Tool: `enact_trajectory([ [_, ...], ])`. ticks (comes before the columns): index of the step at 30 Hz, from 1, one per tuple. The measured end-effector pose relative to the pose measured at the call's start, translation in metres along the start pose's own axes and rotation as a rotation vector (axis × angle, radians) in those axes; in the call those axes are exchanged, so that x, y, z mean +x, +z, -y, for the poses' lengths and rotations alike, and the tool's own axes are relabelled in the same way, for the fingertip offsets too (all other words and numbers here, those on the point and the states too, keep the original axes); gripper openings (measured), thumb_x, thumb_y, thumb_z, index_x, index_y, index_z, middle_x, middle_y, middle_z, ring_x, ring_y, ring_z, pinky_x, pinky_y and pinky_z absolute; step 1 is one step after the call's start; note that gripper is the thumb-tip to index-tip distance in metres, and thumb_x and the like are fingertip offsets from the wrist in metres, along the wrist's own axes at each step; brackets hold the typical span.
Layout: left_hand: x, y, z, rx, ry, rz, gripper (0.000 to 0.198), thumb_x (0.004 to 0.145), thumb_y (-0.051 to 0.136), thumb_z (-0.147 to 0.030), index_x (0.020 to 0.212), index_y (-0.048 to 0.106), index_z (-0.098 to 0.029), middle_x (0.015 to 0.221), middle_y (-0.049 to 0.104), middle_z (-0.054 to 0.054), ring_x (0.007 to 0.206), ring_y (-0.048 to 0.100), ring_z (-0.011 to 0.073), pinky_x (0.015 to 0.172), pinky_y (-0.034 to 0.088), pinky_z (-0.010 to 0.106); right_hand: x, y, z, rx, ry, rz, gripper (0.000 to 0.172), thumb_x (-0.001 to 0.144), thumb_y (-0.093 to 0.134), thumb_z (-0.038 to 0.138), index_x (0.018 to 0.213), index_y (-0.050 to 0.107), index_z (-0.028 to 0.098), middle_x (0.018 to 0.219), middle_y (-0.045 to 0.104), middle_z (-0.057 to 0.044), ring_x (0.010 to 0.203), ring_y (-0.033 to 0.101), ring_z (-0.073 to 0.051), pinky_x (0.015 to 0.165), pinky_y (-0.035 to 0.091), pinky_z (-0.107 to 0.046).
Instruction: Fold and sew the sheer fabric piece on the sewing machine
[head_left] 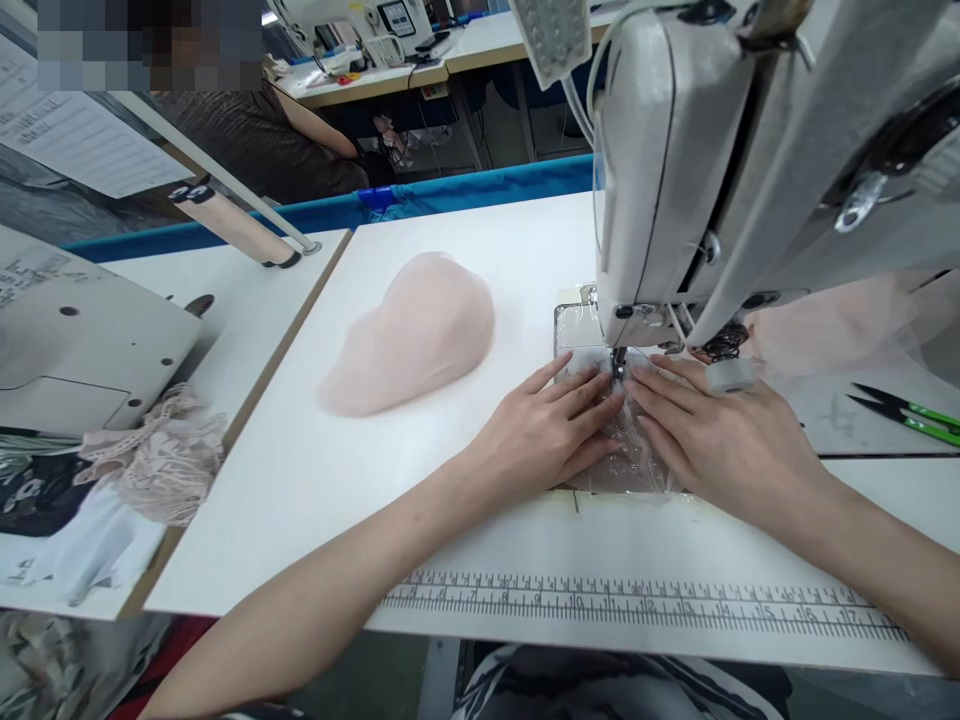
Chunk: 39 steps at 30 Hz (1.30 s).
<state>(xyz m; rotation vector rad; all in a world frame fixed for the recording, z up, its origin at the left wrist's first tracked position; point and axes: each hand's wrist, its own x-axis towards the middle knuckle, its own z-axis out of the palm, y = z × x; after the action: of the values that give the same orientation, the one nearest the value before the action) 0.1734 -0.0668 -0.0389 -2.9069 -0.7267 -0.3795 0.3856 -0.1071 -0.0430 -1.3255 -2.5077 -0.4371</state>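
Observation:
My left hand lies flat at the left of the presser foot, fingers stretched toward it. My right hand is flat on the other side, its fingertips close to the foot. Between them, sheer, shiny material runs under the foot of the sewing machine; both hands press on it. Its far edges are hidden by my fingers. A pale pink moulded cup piece rests on the white table left of the machine, apart from my hands.
Green-handled thread snips and pink sheer fabric lie at the right. A printed ruler runs along the front edge. Lace straps and another machine are at the left. Behind a blue cloth rim sits a person.

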Motion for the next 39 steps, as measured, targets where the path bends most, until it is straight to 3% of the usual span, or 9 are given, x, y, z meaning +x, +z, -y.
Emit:
enact_trajectory([
  [18,0.001,0.001,-0.003,-0.002,-0.037,0.009,0.044,0.098,0.039,-0.04,0.126,0.055,-0.011,0.128,0.059,0.013,0.124,0.053,0.0222,0.113,0.033,0.045,0.0,0.001,-0.003,-0.008,0.002,-0.023,0.034,0.093,0.045,0.022,0.118,0.064,0.01,0.105,0.072,-0.009,0.097,0.065,-0.026,0.097,0.044,-0.044],
  [23,0.001,0.003,-0.004,0.007,-0.05,0.009,0.044,0.098,0.038,-0.041,0.127,0.055,-0.011,0.129,0.058,0.013,0.124,0.052,0.022,0.113,0.033,0.046,0.0,0.0,-0.003,-0.015,-0.022,-0.035,0.034,0.093,0.044,0.021,0.117,0.065,0.008,0.102,0.072,-0.01,0.088,0.067,-0.023,0.094,0.046,-0.044],
  [26,-0.001,0.002,-0.005,0.008,-0.062,-0.017,0.05,0.096,0.04,-0.047,0.127,0.054,-0.011,0.13,0.057,0.014,0.125,0.051,0.023,0.113,0.032,0.046,0.0,-0.001,-0.003,0.006,-0.051,-0.076,0.031,0.093,0.046,0.02,0.114,0.066,0.009,0.101,0.072,-0.011,0.089,0.068,-0.024,0.092,0.048,-0.045],
  [30,-0.006,-0.002,-0.006,-0.034,0.074,-0.085,0.071,0.086,0.044,-0.066,0.123,0.057,-0.007,0.125,0.06,0.016,0.12,0.055,0.027,0.111,0.036,0.048,-0.003,-0.002,-0.004,0.061,-0.124,-0.131,0.024,0.09,0.05,0.014,0.104,0.07,0.014,0.104,0.072,-0.007,0.09,0.068,-0.021,0.094,0.046,-0.043],
  [32,-0.008,-0.003,-0.006,-0.033,0.146,-0.116,0.066,0.087,0.046,-0.062,0.119,0.058,-0.005,0.12,0.064,0.015,0.115,0.059,0.0267,0.106,0.043,0.045,-0.005,-0.005,-0.005,0.091,-0.154,-0.119,0.024,0.09,0.05,0.012,0.1,0.07,0.016,0.105,0.072,-0.004,0.089,0.067,-0.019,0.097,0.044,-0.041],
  [35,-0.01,-0.002,-0.008,-0.013,0.141,-0.177,0.033,0.094,0.05,-0.033,0.11,0.062,-0.007,0.112,0.068,0.011,0.107,0.064,0.0208,0.098,0.051,0.036,-0.007,-0.012,-0.009,0.198,-0.143,-0.062,0.023,0.093,0.049,0.027,0.102,0.069,0.017,0.103,0.072,-0.004,0.09,0.067,-0.019,0.096,0.044,-0.04],
  [37,-0.01,-0.001,-0.01,-0.053,0.058,-0.195,0.02,0.094,0.047,-0.018,0.104,0.062,-0.01,0.109,0.07,0.008,0.103,0.066,0.0167,0.092,0.054,0.031,-0.006,-0.017,-0.011,0.278,-0.126,0.012,0.044,0.091,0.048,0.05,0.11,0.065,0.014,0.108,0.07,-0.008,0.095,0.066,-0.022,0.092,0.046,-0.041],
  [39,-0.01,-0.001,-0.011,-0.112,-0.022,-0.188,0.02,0.094,0.045,-0.017,0.102,0.062,-0.012,0.107,0.07,0.006,0.101,0.066,0.0155,0.084,0.058,0.029,-0.006,-0.019,-0.012,0.299,-0.114,0.08,0.067,0.084,0.045,0.066,0.119,0.059,0.011,0.114,0.068,-0.011,0.098,0.064,-0.025,0.09,0.047,-0.044],
])
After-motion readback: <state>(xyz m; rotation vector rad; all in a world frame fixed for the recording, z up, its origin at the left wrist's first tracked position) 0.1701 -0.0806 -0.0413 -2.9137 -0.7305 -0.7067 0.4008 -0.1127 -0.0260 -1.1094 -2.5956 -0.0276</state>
